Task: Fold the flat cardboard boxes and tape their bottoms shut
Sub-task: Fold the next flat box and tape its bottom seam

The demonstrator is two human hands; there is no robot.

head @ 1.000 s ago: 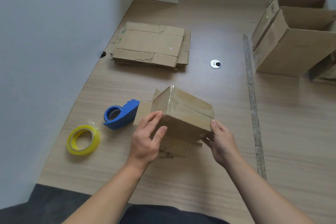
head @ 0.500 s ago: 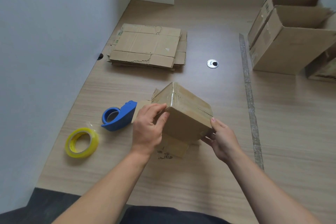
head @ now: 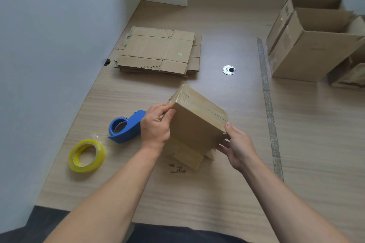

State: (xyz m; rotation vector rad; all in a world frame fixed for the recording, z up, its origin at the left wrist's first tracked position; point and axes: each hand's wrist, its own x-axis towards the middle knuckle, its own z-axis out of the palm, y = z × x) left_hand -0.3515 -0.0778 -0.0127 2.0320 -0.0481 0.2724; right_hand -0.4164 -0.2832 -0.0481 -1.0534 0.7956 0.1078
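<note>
Between our hands: the small cardboard box (head: 197, 122) is tilted with one corner raised, and its loose lower flaps hang towards the table (head: 197, 203) just ahead of our wrists.
Left hand: our left hand (head: 156, 124) pinches the box's upper left edge, thumb on the near face and fingers curled round the side.
Right hand: our right hand (head: 239, 148) grips the lower right corner, thumb tip up against the edge and fingers tucked beneath.
Done so far: this box is folded into shape. A glossy strip along the face turned up and away from us suggests its bottom is already taped. Well beyond the right hand stand the assembled open boxes (head: 312, 45), which we take as finished.
Left to do: the stack of flat boxes (head: 160, 51), well beyond the left hand, is not yet folded. We cannot count its sheets, so we judge the task roughly midway at best.
Look of the box: plain brown, worn and creased, with a ragged perforated line near the taped seam and softened corners.
Tools: the blue tape dispenser (head: 126, 127) lies just outside the left hand, and the yellow tape roll (head: 87, 156) lies further out to the left.
</note>
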